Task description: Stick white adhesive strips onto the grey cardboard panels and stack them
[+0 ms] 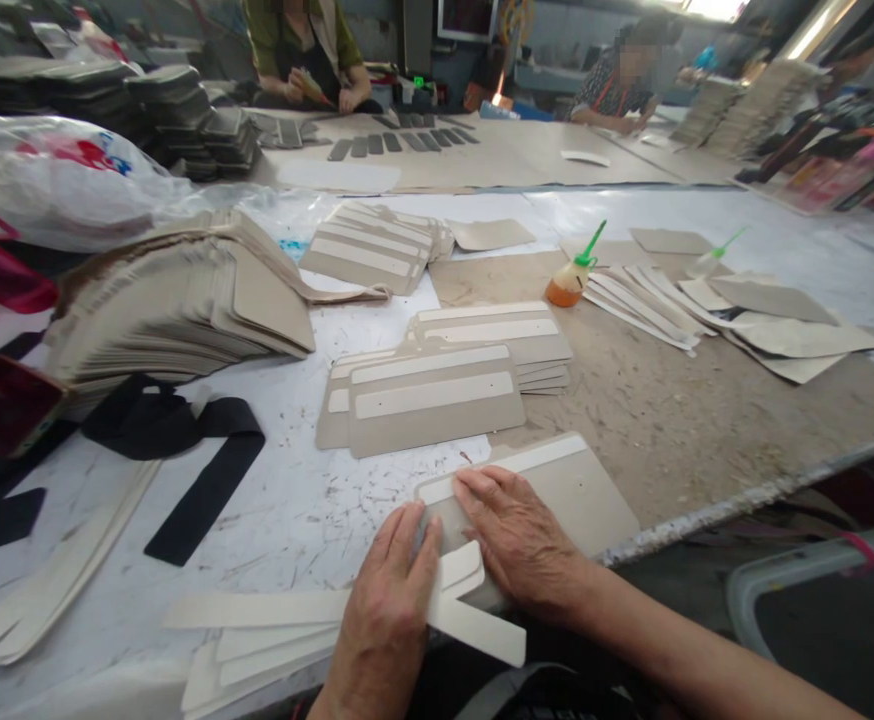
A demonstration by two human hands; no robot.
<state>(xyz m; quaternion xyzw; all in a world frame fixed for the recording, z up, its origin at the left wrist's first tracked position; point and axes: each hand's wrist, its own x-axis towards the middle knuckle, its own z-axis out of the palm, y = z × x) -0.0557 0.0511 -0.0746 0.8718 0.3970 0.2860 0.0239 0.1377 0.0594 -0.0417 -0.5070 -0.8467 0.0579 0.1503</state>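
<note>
Left hand (392,590): flat, fingers extended, pressing white strips (474,625) at table (294,510) near edge, 6 o'clock. Right hand (516,535): open, palm down on beige panel (557,490). Panel stack (437,395) at 12 o'clock; glue bottle (568,282) at 1 o'clock.

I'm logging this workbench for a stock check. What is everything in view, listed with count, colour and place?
Beige card panel with white strip: one, under both hands at the near edge.
Loose white strips: several, white, near edge at left.
Finished beige panels: two low stacks, table centre.
Tall fanned stack of beige cards: one, left.
Black fabric strips: a few, left of centre.
Orange glue bottle with green nozzle: one, right of centre.
Plastic bag: one, white with red print, far left.
Co-workers: two, seated at the far table.
Left hand: flat on the strips.
Right hand: pressing the panel.
</note>
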